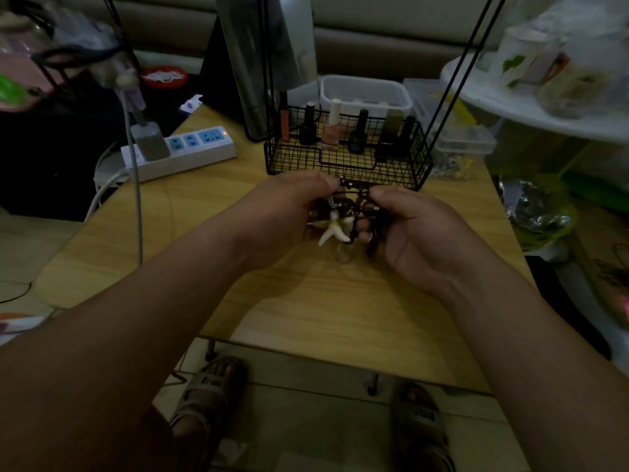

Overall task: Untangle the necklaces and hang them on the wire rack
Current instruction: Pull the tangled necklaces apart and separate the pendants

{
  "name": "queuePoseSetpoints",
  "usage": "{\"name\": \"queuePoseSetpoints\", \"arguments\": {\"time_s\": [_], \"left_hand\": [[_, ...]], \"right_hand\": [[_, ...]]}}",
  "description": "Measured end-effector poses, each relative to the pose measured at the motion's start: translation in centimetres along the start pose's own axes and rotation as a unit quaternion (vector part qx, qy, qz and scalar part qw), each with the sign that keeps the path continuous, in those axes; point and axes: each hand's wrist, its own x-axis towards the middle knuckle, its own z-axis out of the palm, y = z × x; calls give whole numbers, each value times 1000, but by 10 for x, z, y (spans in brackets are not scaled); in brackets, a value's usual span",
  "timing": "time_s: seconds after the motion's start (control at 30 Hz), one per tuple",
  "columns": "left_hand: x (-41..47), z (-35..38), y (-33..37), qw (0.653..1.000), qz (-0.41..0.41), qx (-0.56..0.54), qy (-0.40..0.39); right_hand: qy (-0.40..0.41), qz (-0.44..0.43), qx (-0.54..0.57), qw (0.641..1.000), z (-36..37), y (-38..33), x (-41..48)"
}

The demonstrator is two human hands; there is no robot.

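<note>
**Step in hand: separating the tangle.** We judge that no strand is free yet, so nothing is ready to hang.

1. We use the left hand (289,212) as the anchor.
2. The necklaces (352,212) sit bunched between both hands, raised a little above the table (306,318) and just in front of the wire rack (347,161).
3. We work one cord at a time. We follow the short stretch of dark cord drawn taut between the two thumbs and loosen it rather than pull.
4. We let the white starfish pendant (332,229) hang clear so its arms do not snag the beads.
5. We use the right hand (418,233) to feed slack through the knot. Hard pulling would likely tighten it.

**Hand pose.**

- **Left hand:** the palm is turned inward. Thumb and forefinger pinch the cord at the top of the bunch, and the other fingers curl under it.
- **Right hand:** the palm faces up and inward. Thumb and forefinger pinch the cord's other end, and the lower fingers curl to cradle the strands.
- **Forearms:** both converge over the table's near edge.
</note>
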Motion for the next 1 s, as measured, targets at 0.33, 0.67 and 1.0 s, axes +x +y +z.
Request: {"name": "queuePoseSetpoints", "arguments": {"time_s": [0.33, 0.67, 1.0], "left_hand": [[-7, 4, 7, 985, -18, -162, -51], [-7, -2, 11, 987, -20, -157, -17], [-9, 4, 4, 992, -7, 90, -84]], "right_hand": [[-12, -5, -25, 1000, 5, 7, -1], [-45, -16, -104, 993, 3, 2, -2], [-22, -58, -72, 995, 3, -1, -3]]}}
